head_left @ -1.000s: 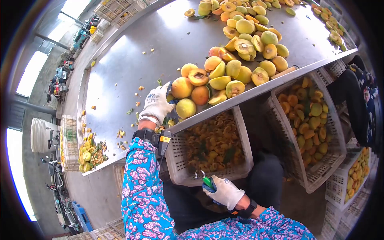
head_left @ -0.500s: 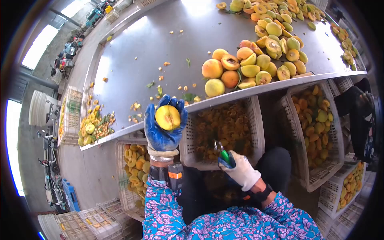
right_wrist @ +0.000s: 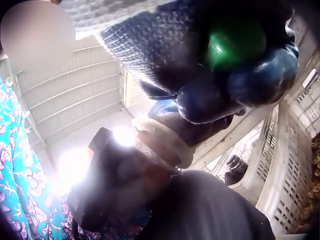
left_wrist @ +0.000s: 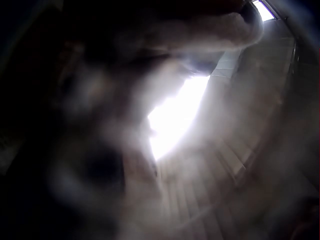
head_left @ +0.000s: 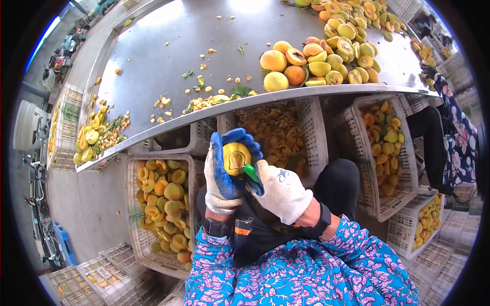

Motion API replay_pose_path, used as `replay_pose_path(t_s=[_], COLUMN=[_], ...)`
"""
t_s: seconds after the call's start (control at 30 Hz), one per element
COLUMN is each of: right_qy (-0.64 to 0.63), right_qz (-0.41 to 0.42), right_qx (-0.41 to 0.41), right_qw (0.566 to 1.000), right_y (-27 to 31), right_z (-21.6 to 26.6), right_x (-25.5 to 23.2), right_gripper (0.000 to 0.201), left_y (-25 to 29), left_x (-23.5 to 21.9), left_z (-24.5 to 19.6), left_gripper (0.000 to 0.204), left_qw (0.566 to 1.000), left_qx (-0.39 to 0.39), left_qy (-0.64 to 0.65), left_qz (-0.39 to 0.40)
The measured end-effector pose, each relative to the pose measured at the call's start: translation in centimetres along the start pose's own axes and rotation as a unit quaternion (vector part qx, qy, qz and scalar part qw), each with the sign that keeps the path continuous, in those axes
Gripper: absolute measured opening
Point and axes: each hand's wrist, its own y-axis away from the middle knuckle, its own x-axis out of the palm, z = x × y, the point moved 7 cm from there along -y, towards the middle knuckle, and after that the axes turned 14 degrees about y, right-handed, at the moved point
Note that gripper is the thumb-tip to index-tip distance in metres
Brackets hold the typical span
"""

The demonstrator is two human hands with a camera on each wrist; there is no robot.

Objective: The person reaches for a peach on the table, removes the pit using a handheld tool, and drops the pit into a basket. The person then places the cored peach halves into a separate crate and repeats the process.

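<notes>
My gloved left hand (head_left: 220,176), blue on the palm, cups a yellow peach half (head_left: 236,157) with its cut face up, fingers curled round its side. In my right hand (head_left: 283,191) I grip the green handle (head_left: 250,172) of a small tool with a metal loop. The loop lies on the cut face, around the middle of the fruit. Both hands are close together in front of the metal table's edge. The right wrist view shows the green handle (right_wrist: 232,47) between blue-coated fingers (right_wrist: 262,77); the left wrist view is dark and blurred.
On the metal table (head_left: 168,61) lie a heap of peaches (head_left: 319,66), pits and scraps. Below stand a crate of fruit pieces (head_left: 314,132), a crate of peach halves (head_left: 133,219) at left and another crate (head_left: 380,204) at right. Another person's leg (head_left: 426,125) is at far right.
My left hand has picked a peach half off the table edge, turned palm up and drawn it in towards my lap. My right hand has brought the looped tool up onto the fruit.
</notes>
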Motion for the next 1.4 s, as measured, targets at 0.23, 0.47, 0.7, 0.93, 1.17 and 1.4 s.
replay_pose_path(t_s=[0.23, 0.47, 0.7, 0.93, 1.17, 1.4], right_qy=[0.04, -0.128, -0.474, -0.752, -0.686, -0.596], right_qz=[0.025, 0.108, 0.312, 0.405, 0.373, 0.415], right_qx=[-0.016, -0.02, 0.1, 0.162, 0.15, 0.092], right_qw=[0.999, 0.986, 0.817, 0.494, 0.606, 0.681], right_y=[0.7, 1.4, 2.9, 5.4, 4.6, 4.7], right_z=[0.6, -0.9, -1.5, -1.3, -2.4, -2.2], right_x=[1.2, 3.1, 3.5, 4.3, 4.4, 4.1], right_gripper=[0.026, 0.024, 0.016, 0.014, 0.015, 0.023], left_y=[0.9, -0.1, -0.4, -0.7, 0.0, -0.6], left_x=[0.3, -1.6, -0.5, 0.1, 0.4, -0.1], left_z=[-0.6, 0.9, 2.6, 3.4, 3.3, 4.3], left_gripper=[0.048, 0.047, 0.049, 0.05, 0.047, 0.048], left_qw=[0.996, 0.983, 0.96, 0.945, 0.985, 0.929], left_qx=[0.034, -0.076, -0.156, -0.178, -0.082, -0.205], left_qy=[-0.082, -0.166, -0.233, -0.27, -0.149, -0.309], left_qz=[0.012, -0.028, 0.0, 0.046, 0.001, 0.017])
